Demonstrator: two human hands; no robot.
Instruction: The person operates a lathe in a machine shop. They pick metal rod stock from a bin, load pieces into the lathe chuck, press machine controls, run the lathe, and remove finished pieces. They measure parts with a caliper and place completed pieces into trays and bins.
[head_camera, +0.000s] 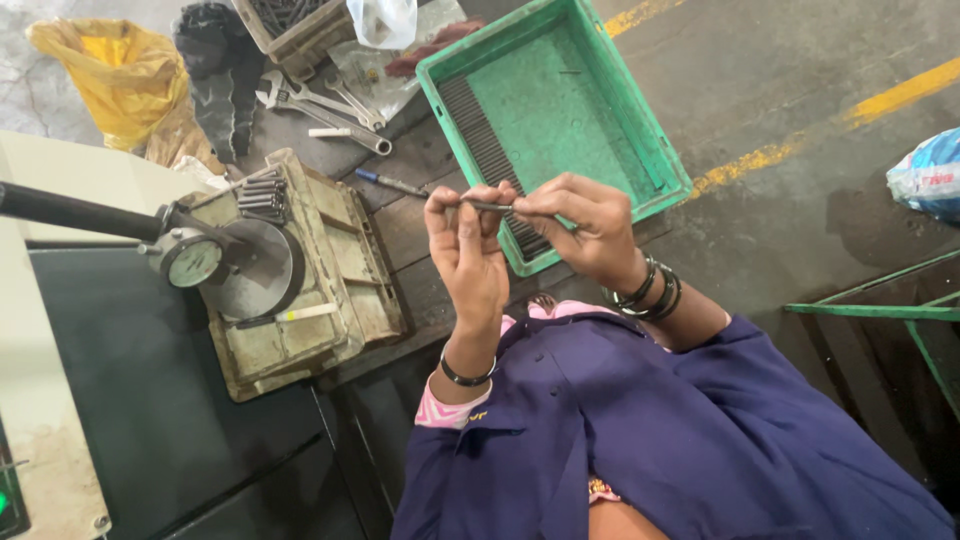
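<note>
My left hand (467, 258) and my right hand (580, 225) are raised together in front of my purple sleeves, pinching the two ends of a thin dark metal pin (489, 205) between the fingertips. Just behind the hands lies a green plastic crate (650, 150), with a row of similar dark pins (482, 150) along its left side. On the left, a dial gauge (194, 262) is mounted on a worn metal fixture block (345, 270) with a round plate. A small stack of pins (262, 192) rests on the block's far corner.
Wrenches (330, 105) and a pen (390, 183) lie on the dark bench beyond the block. A yellow bag (110, 70) and a basket of parts (290, 25) sit at the back left. A blue-white sack (925, 175) and a green metal frame (880, 310) stand to the right.
</note>
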